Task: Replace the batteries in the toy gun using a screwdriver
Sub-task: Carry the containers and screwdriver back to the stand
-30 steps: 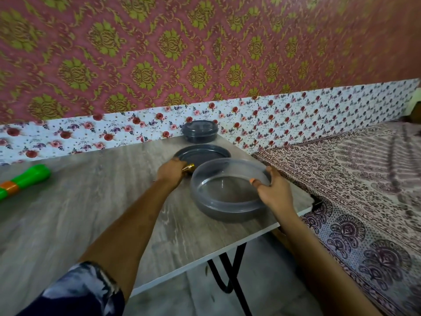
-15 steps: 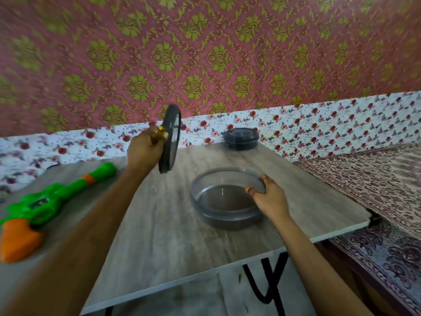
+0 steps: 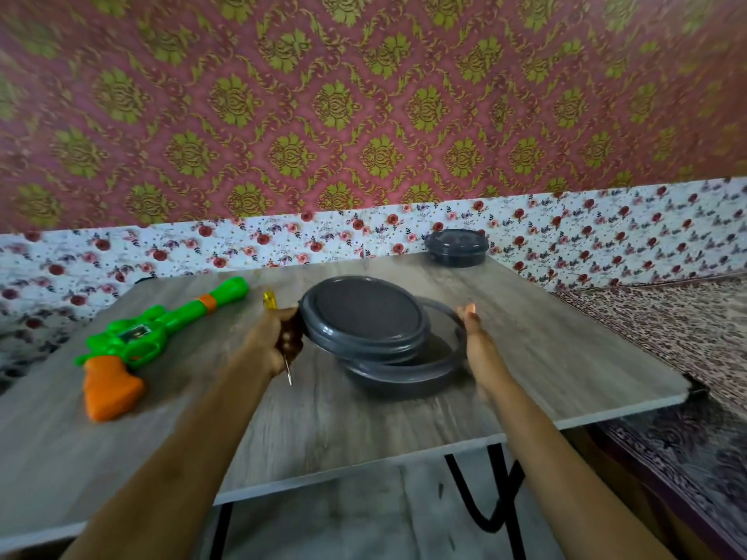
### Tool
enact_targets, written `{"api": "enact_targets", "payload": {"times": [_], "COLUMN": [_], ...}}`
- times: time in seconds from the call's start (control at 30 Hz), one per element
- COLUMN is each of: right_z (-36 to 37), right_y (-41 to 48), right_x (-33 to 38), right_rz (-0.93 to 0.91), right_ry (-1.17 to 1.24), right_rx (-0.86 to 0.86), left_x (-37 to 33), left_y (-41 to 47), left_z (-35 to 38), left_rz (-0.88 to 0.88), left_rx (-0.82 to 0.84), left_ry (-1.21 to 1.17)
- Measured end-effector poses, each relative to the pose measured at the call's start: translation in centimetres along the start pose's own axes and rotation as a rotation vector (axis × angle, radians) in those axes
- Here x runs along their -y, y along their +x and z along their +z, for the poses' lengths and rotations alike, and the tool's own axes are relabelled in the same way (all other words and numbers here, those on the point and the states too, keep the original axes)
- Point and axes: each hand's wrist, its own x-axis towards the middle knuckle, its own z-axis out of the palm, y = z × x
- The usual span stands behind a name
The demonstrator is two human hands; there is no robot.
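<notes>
Of the 2 hands, the left hand [image 3: 271, 343] is curled tight: it grips a screwdriver [image 3: 270, 301], yellow handle up and thin metal tip pointing down past the wrist. The same fingers pinch the rim of a dark round lid [image 3: 364, 313], held tilted over the open container [image 3: 404, 375]. The right hand [image 3: 479, 345] is open with straight fingers at the container's right rim; whether it touches cannot be told.

The toy gun [image 3: 137, 337] lies flat on the surface [image 3: 566, 357], well left of the container, orange grip nearest the person and green barrel pointing away. It looks like hollow moulded plastic: probably light, stiff and smooth, so likely to skid under a pushing screwdriver. Holding it by the orange grip or pinning the green body should steady it.

A second container [image 3: 456, 248], lidded, sits beyond the open container at the far edge. A bed [image 3: 667, 317] lies to its right.
</notes>
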Motion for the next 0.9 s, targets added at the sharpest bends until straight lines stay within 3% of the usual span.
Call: {"api": "enact_targets", "payload": {"times": [0.47, 0.9], "right_z": [0.0, -1.0], "right_y": [0.1, 0.3], "right_x": [0.3, 0.7], "right_rz": [-0.021, 0.022], "right_ry": [-0.017, 0.051], "right_rx": [0.033, 0.014], "left_x": [1.0, 1.4], "left_y": [-0.3, 0.8], "left_z": [2.4, 3.0], "left_rz": [0.146, 0.122], "left_rx": [-0.138, -0.091], "left_ry": [0.656, 0.771]}}
